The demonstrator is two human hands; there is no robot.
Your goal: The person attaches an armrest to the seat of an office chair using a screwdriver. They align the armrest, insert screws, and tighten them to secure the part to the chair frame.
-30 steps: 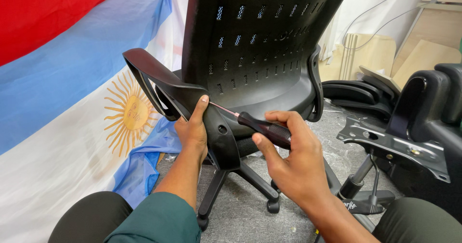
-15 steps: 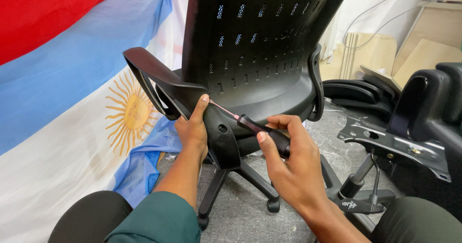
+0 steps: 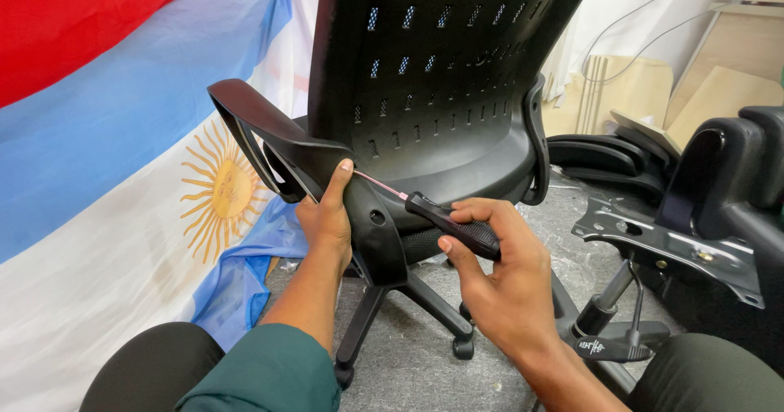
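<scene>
The black chair [image 3: 441,93] stands on its wheels on the grey floor [image 3: 408,355], with its back and both arms on. The left hand [image 3: 327,216] wraps around the armrest [image 3: 278,146] where it meets the seat and holds it tight. The right hand [image 3: 498,273] is closed around the dark handle of a screwdriver [image 3: 445,220]. Its thin metal tip goes into the arm by the left thumb. I cannot see the screw, so I cannot tell how far in it is. It looks like the arm is not fully fixed yet. More chair parts [image 3: 678,244] lie to the right.
</scene>
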